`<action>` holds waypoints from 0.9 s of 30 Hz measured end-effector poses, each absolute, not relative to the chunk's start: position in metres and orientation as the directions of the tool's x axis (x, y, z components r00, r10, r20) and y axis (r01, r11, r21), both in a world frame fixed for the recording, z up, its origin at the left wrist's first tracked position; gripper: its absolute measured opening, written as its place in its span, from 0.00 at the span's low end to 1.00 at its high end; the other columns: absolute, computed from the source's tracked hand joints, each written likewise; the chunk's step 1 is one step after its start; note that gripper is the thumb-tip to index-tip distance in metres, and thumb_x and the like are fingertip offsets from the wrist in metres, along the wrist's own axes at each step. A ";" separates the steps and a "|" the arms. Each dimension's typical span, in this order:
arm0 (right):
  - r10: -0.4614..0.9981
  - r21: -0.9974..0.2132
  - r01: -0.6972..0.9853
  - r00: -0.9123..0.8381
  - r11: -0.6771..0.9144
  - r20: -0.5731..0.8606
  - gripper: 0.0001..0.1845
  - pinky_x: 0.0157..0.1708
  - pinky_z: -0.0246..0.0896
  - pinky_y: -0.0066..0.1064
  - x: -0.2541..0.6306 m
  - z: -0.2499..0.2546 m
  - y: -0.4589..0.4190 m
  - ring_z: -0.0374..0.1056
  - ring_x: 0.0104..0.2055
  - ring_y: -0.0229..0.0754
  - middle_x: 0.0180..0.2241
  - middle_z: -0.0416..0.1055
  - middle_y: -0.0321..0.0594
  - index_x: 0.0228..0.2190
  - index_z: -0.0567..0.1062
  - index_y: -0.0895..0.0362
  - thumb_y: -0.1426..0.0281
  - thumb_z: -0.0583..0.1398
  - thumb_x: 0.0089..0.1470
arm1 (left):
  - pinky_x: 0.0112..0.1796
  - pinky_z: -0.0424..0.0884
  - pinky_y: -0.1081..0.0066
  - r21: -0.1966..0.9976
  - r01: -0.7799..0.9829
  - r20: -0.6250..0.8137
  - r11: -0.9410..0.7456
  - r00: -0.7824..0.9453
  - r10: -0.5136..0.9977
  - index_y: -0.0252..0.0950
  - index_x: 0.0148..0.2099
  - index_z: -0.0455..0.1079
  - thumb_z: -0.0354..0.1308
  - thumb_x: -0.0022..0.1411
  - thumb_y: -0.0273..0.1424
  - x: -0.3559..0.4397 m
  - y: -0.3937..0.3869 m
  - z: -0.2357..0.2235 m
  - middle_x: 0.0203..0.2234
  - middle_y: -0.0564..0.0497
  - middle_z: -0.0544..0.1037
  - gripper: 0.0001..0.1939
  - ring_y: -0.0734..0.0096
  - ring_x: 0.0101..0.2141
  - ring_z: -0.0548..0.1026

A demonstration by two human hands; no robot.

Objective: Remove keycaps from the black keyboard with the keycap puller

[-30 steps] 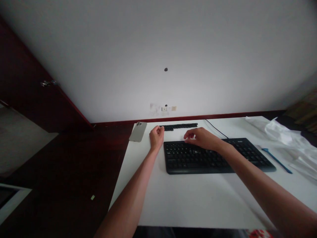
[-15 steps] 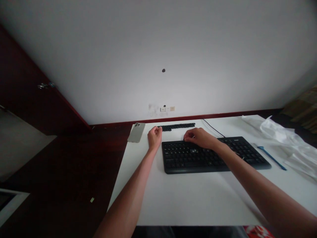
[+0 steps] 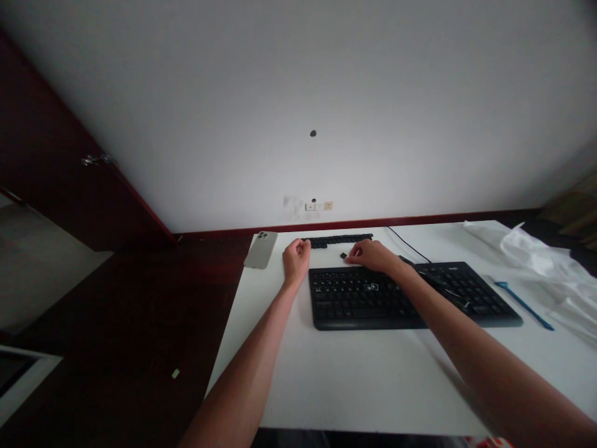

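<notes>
At the middle of the worktop [image 3: 373, 373], a small black keycap [image 3: 343, 256] now lies alone near the upper edge of the black keyboard [image 3: 359, 298], just beside the fingertips of the right hand [image 3: 373, 256]. Half a second earlier this small piece is not visible there, and this is the main change. The right hand also sits a little higher than before, more above the keyboard's top edge. Its grip is partly curled and points down, but I cannot tell if it has hold of anything (the fingers hide their own inside).

The left hand [image 3: 296, 261] is curled shut and rests beside the keyboard's upper left corner, with nothing visible in its grip. It is near the row of black keycaps [image 3: 336, 239] lying at the far side of the worktop, and this row looks unchanged from the earlier frame.

To the right of the keyboard lies a slim blue tool [image 3: 523, 305], and a pale phone [image 3: 260, 249] lies at the worktop's far left corner.
</notes>
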State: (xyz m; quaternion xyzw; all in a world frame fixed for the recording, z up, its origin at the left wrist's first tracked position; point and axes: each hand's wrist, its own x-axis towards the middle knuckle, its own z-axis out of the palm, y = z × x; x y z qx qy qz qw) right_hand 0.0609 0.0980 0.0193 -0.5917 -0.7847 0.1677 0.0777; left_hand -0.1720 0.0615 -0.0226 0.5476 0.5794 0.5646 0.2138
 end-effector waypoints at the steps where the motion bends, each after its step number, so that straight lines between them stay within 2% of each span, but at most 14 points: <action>1: 0.957 -0.339 0.910 -0.280 0.238 -0.079 0.11 0.40 0.66 0.32 0.059 0.019 0.096 0.78 0.39 0.48 0.34 0.83 0.44 0.33 0.85 0.55 0.60 0.68 0.54 | 0.29 0.53 0.73 0.887 0.394 0.373 -0.239 -0.309 0.875 0.38 0.24 0.57 0.56 0.66 0.41 -0.172 0.062 -0.023 0.17 0.58 0.60 0.21 0.73 0.23 0.58; 6: 0.963 -0.307 0.923 -0.264 0.234 -0.060 0.09 0.42 0.66 0.33 0.038 0.019 0.099 0.78 0.41 0.50 0.37 0.83 0.46 0.36 0.85 0.56 0.66 0.67 0.54 | 0.28 0.53 0.73 0.891 0.390 0.369 -0.234 -0.318 0.874 0.38 0.24 0.57 0.55 0.66 0.41 -0.172 0.063 -0.025 0.18 0.57 0.61 0.21 0.73 0.24 0.59; 16: 0.974 -0.279 0.935 -0.228 0.218 -0.004 0.11 0.47 0.67 0.37 0.012 0.015 0.112 0.77 0.46 0.54 0.39 0.82 0.50 0.37 0.85 0.57 0.65 0.64 0.58 | 0.28 0.53 0.73 0.889 0.395 0.369 -0.232 -0.317 0.874 0.38 0.24 0.57 0.55 0.67 0.41 -0.172 0.061 -0.023 0.18 0.57 0.62 0.21 0.74 0.23 0.60; 27: 0.980 -0.289 0.938 -0.197 0.193 0.016 0.11 0.46 0.67 0.36 0.007 0.010 0.119 0.77 0.45 0.53 0.37 0.82 0.50 0.37 0.85 0.56 0.64 0.64 0.57 | 0.29 0.54 0.72 0.895 0.379 0.363 -0.236 -0.310 0.879 0.38 0.24 0.58 0.55 0.67 0.41 -0.172 0.061 -0.022 0.18 0.57 0.63 0.20 0.73 0.23 0.61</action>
